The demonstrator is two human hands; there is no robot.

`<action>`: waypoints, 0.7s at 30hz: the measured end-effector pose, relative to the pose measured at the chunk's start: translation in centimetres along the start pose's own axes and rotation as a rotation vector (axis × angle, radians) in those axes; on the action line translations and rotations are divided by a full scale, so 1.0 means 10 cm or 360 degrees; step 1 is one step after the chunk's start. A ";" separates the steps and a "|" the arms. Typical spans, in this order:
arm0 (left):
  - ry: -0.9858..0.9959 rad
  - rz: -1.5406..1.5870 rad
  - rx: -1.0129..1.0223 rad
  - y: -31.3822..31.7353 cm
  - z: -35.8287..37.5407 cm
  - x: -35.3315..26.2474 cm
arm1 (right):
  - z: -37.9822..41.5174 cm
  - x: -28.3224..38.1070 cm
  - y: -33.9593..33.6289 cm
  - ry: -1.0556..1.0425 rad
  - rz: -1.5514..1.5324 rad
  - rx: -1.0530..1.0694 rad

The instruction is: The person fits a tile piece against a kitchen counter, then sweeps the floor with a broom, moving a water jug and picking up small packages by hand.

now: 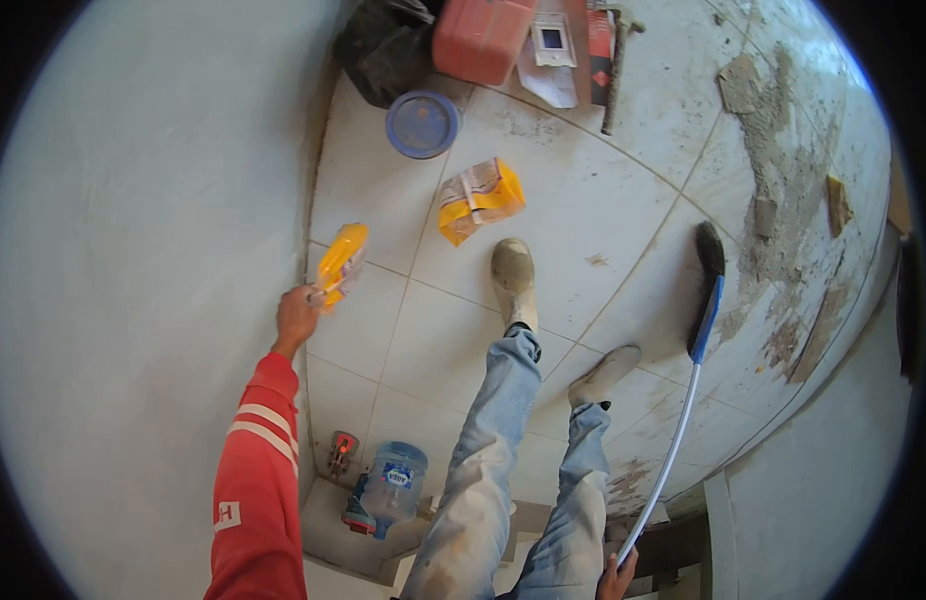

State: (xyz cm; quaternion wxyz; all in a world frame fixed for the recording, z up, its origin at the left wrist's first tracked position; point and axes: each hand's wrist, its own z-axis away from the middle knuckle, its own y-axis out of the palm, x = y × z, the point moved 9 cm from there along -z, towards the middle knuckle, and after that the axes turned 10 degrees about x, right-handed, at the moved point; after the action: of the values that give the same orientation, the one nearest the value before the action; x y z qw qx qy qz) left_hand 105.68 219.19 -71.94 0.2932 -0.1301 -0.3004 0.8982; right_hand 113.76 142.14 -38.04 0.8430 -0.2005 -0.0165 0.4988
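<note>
My left hand (298,318), at the end of a red sleeve, is closed on the end of a yellow packet (344,254) near the wall. At the bottom, my right hand (617,577) is wrapped round the pale handle of a broom (707,318). The broom has a blue and black head, with dark bristles against the dirty floor on the right. A second yellow packet (480,199) lies on the tiles in front of my shoe.
A blue-rimmed lid or bucket (422,125), a black bag (385,50) and a red container (481,38) stand at the top. Mortar debris (773,150) covers tiles at the right. A water bottle (395,485) lies lower left, beside a red tool (343,450).
</note>
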 end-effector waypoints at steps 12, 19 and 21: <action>-0.0636 -0.0197 -0.0227 -0.16 -0.38 0.41 | 0.48 -1.42 0.20 0.0361 -0.0127 -0.0165; -0.0264 -0.0350 0.0193 0.98 1.44 -0.09 | -0.69 -1.22 0.50 -0.0502 -0.0182 -0.0510; -0.0124 -0.0101 0.0238 1.14 2.20 -0.59 | -0.99 -1.14 0.52 -0.0456 -0.0290 -0.0553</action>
State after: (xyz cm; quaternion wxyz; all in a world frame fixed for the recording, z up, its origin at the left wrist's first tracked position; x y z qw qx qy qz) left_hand 96.27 198.04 -61.33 0.3185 -0.0633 -0.2475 0.9128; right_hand 105.97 131.54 -47.00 0.8265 -0.2674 -0.2394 0.4337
